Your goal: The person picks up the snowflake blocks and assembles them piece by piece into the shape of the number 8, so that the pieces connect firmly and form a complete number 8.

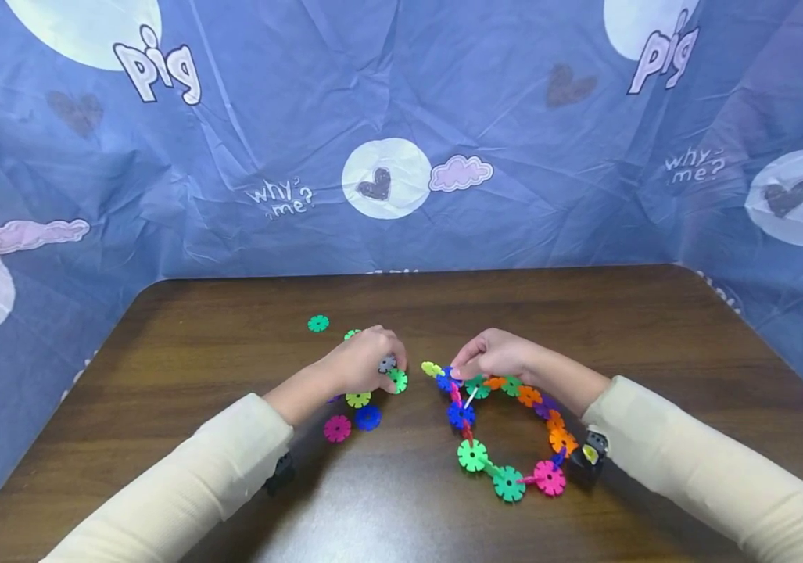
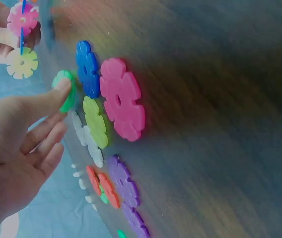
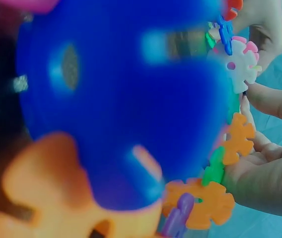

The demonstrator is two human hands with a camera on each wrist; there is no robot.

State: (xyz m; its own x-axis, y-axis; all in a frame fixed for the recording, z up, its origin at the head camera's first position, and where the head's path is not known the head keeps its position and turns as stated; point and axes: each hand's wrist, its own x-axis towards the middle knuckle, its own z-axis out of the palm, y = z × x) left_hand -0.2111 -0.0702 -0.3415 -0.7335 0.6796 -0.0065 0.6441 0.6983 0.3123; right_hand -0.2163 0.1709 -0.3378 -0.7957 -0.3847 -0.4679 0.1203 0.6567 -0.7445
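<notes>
My left hand (image 1: 367, 361) pinches a green flower-shaped disc (image 1: 397, 381) between thumb and fingers. In the left wrist view the thumb presses on that green disc (image 2: 67, 99), which is raised on edge. My right hand (image 1: 503, 356) grips a blue disc (image 1: 448, 379) near one end of a chain of interlocked discs. A yellow disc (image 1: 432, 368) sticks out at that end, facing the left hand. The rest of the chain curves round in a loop, with a bright green disc (image 1: 472, 455) and a pink disc (image 1: 550, 478) at the front. A close blue disc (image 3: 121, 99) blocks much of the right wrist view.
Loose discs lie around the left hand: a magenta one (image 1: 337, 428), a blue one (image 1: 368, 417), a yellow-green one (image 1: 358, 399) and several others partly hidden. A teal disc (image 1: 318, 323) lies farther back on the brown table (image 1: 232, 313). Blue printed cloth (image 1: 302, 117) hangs behind.
</notes>
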